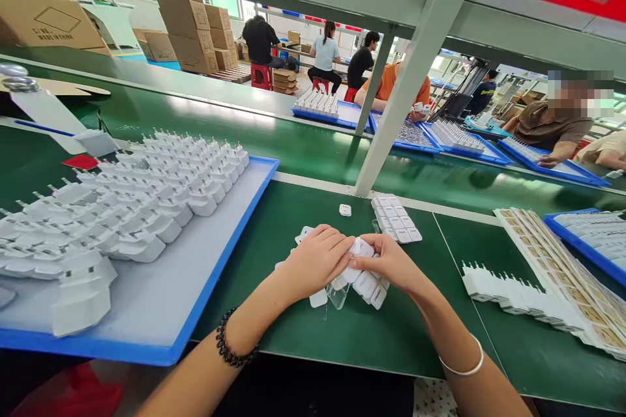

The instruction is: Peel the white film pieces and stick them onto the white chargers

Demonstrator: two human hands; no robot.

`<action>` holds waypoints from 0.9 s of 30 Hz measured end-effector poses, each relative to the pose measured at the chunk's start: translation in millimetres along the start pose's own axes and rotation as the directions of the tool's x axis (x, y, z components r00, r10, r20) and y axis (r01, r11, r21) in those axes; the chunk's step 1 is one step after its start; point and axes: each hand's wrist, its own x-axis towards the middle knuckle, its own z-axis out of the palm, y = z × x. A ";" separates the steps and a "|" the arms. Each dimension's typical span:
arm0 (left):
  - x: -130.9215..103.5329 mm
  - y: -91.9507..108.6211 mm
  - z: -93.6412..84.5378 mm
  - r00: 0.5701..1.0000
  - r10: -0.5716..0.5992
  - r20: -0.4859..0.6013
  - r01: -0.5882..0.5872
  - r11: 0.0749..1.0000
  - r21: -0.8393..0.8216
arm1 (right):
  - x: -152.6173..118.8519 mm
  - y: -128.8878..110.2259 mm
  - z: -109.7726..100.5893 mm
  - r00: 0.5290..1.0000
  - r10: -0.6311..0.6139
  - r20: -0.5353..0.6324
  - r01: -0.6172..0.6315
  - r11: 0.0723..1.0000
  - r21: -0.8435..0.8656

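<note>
Over the green bench top, my left hand and my right hand meet around a small white square piece with rounded corners. My right thumb and fingers pinch its side. The left fingers lie together and close on its other side; their tips are partly hidden. Beneath the hands is a loose pile of similar white pieces, some bearing small dark print, with thin clear plastic among them. Just beyond, a neat block of white squares and one single white square lie on the bench.
To the left, a blue-rimmed tray carries many white plug adapters. At right are a row of white adapters, stacked card strips and another blue tray. A metal post rises ahead; co-workers sit beyond the conveyor.
</note>
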 end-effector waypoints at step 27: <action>0.2 6.3 -14.5 0.914 -0.361 -0.184 0.235 0.842 -0.486 | -15.7 -6.8 -3.5 0.998 -0.049 0.042 0.050 0.998 -0.037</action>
